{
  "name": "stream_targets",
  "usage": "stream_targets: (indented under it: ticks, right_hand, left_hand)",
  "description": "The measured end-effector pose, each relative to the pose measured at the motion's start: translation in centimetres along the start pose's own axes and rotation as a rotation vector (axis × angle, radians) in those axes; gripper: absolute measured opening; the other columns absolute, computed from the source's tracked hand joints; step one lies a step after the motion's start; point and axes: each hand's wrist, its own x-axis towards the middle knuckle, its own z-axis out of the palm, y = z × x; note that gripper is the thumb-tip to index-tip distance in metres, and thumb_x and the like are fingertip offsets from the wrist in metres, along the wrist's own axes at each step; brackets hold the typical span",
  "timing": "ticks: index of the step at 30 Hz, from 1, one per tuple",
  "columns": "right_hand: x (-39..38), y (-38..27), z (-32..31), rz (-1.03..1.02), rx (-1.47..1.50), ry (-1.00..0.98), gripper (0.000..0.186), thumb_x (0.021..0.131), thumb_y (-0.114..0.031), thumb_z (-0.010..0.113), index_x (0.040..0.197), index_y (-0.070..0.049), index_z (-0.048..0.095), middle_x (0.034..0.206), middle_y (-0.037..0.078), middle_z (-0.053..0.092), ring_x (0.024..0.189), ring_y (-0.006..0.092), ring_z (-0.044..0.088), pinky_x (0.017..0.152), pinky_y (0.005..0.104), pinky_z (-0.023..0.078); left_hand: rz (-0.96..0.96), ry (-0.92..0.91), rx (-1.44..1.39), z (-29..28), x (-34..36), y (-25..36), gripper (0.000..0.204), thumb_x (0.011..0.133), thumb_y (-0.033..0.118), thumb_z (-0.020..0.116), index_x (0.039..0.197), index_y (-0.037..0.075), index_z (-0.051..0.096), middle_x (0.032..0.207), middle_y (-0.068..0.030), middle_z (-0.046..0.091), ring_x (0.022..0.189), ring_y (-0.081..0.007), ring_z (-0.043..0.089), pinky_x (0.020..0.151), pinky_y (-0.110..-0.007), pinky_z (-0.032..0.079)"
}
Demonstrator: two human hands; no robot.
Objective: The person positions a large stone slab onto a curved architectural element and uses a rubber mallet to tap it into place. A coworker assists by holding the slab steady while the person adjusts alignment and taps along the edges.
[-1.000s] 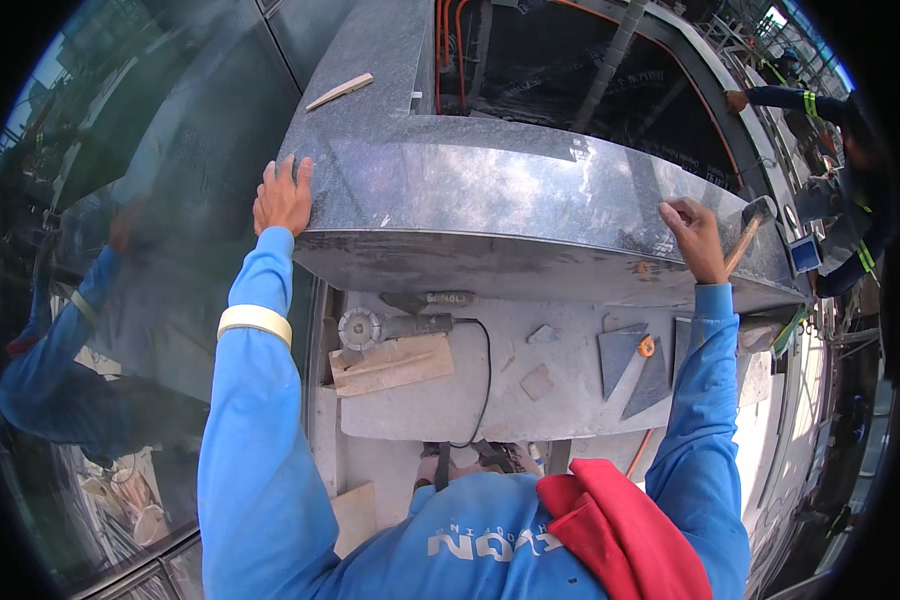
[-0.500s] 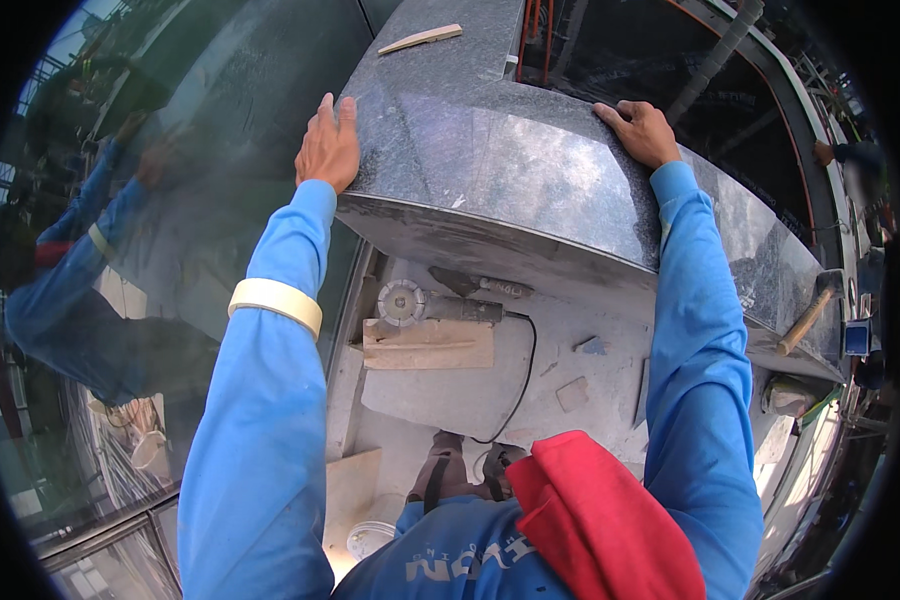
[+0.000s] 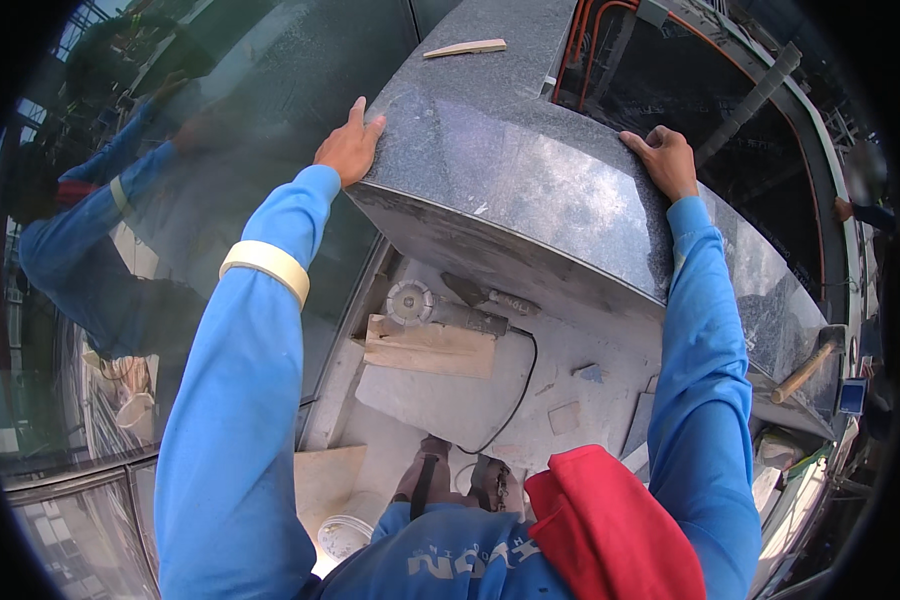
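Observation:
A dark grey speckled stone slab (image 3: 530, 165) with a curved front edge lies before me, a deep front face below it. My left hand (image 3: 352, 145) grips its left edge beside the glass, thumb on top and fingers extended. At the far right edge, next to a dark opening, my right hand (image 3: 667, 162) holds on with bent fingers; some fingertips are hidden. A thin wooden wedge (image 3: 465, 48) rests on the stone beyond my hands. Around my left forearm sits a roll of cream tape (image 3: 265, 268).
Reflective glass (image 3: 240, 110) stands at left. Below the slab, an angle grinder (image 3: 460, 315) with a cord lies by a wooden board (image 3: 430, 350). A hammer (image 3: 808, 368) rests at the slab's right end. A white bucket (image 3: 345, 537) stands near my feet. Another person's hand (image 3: 844, 209) shows far right.
The view has shifted, so the slab and wedge appear farther right. Both hands stay at the slab's edges; my left thumb and fingers are spread a little wider.

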Motion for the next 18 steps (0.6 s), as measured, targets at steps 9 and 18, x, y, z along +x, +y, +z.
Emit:
stream_targets:
  ticks: [9,18]
  right_hand:
    - [0.1,-0.6,-0.2,-0.006,0.002,0.028,0.06,0.08,-0.054,0.084,0.081,0.004,0.069,0.077,0.02,0.071,0.07,0.0275,0.07,0.07,0.039,0.055]
    - [0.2,-0.7,-0.3,-0.001,0.038,0.016,0.06,0.078,-0.051,0.087,0.08,0.005,0.069,0.075,0.02,0.07,0.068,0.0255,0.07,0.068,0.0374,0.055]
  left_hand:
    - [-0.062,-0.108,0.111,-0.3,1.5,-1.0,0.068,0.11,0.055,0.027,0.141,-0.001,0.048,0.128,-0.0316,0.065,0.124,-0.0478,0.059,0.107,-0.055,0.044]
    - [-0.024,-0.056,0.283,-0.9,0.8,0.9,0.067,0.108,0.058,0.032,0.13,-0.001,0.054,0.113,-0.0296,0.071,0.112,-0.0464,0.066,0.101,-0.055,0.048]
